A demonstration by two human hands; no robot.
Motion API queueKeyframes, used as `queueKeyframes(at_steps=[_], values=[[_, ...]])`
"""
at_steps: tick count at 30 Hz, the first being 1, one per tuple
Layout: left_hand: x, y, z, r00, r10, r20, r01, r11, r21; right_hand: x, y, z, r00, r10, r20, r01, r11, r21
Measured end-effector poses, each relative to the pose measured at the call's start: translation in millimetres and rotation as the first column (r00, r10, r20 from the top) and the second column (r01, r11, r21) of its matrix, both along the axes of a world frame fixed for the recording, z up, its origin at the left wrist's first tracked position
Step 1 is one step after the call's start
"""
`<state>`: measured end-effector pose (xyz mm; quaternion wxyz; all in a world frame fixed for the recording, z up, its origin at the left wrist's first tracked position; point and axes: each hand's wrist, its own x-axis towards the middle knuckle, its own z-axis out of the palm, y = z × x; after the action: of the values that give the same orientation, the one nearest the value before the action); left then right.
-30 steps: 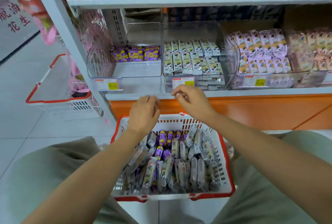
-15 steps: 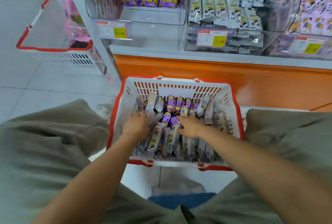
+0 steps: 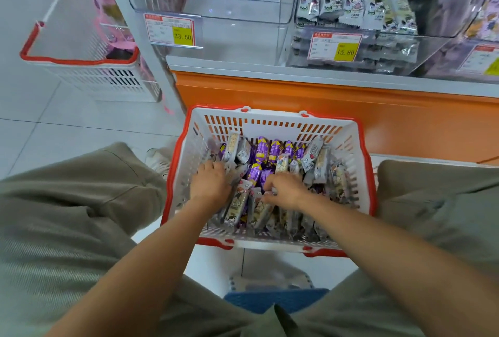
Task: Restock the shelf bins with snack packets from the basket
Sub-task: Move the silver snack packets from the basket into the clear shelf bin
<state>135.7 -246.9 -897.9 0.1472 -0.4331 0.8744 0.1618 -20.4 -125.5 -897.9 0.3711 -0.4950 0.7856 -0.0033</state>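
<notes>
The basket (image 3: 272,127) at centre frame is slotted white plastic with a glossy red rim, holding shiny film-wrapped snack packets (image 3: 266,150). Clear glossy plastic shelf bins (image 3: 237,29) sit along the top, above smooth floor tiles (image 3: 67,126) at left.

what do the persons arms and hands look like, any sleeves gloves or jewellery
Both forearms are bare as far as the frame shows, with no sleeve in view. The left hand and right hand wear no gloves, and no watch, bracelet or ring shows. Loose olive-green trousers cover the knees on either side.
</notes>
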Motion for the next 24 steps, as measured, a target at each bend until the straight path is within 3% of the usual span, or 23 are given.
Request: queueKeyframes(at_steps=[3, 6, 8, 10, 12, 15, 16, 18, 20, 24], values=[[1, -2, -4, 0.999, 0.026, -0.023, -0.025, 0.999, 0.033, -8, 3, -2, 0.978, -0.134, 0.16, 0.143, 0.988, -0.05], [0, -4, -2, 0.994, 0.079, -0.072, -0.073, 0.993, 0.089, -20, 4, 7, 0.899, -0.254, 0.358, 0.294, 0.954, -0.062], [-3, -5, 4, 0.962, 0.219, -0.164, -0.182, 0.96, 0.215, -28, 3, 15, 0.84, -0.306, 0.448, 0.363, 0.931, -0.045], [-8, -10, 8, 0.862, 0.433, -0.262, -0.276, 0.836, 0.475, -37, 0, 23, 0.793, -0.333, 0.51, 0.418, 0.907, -0.056], [-13, -13, 21, 0.732, 0.625, -0.272, -0.3, 0.653, 0.695, -46, -5, 30, 0.765, -0.337, 0.549, 0.461, 0.881, -0.102], [-24, -12, 40, 0.535, 0.819, -0.207, -0.294, 0.411, 0.863, -60, -13, 49, 0.697, -0.336, 0.633, 0.556, 0.811, -0.181], [-30, -10, 46, 0.513, 0.841, -0.174, -0.263, 0.347, 0.9, -64, -15, 55, 0.673, -0.339, 0.658, 0.591, 0.781, -0.201], [-42, -3, 59, 0.567, 0.812, -0.138, -0.128, 0.252, 0.959, -71, -17, 68, 0.628, -0.344, 0.698, 0.647, 0.73, -0.222], [-54, 6, 67, 0.628, 0.761, -0.163, -0.036, 0.237, 0.971, -75, -16, 81, 0.627, -0.333, 0.704, 0.654, 0.716, -0.244], [-73, 22, 80, 0.617, 0.713, -0.332, -0.007, 0.427, 0.904, -84, -3, 105, 0.673, -0.309, 0.672, 0.635, 0.708, -0.31]])
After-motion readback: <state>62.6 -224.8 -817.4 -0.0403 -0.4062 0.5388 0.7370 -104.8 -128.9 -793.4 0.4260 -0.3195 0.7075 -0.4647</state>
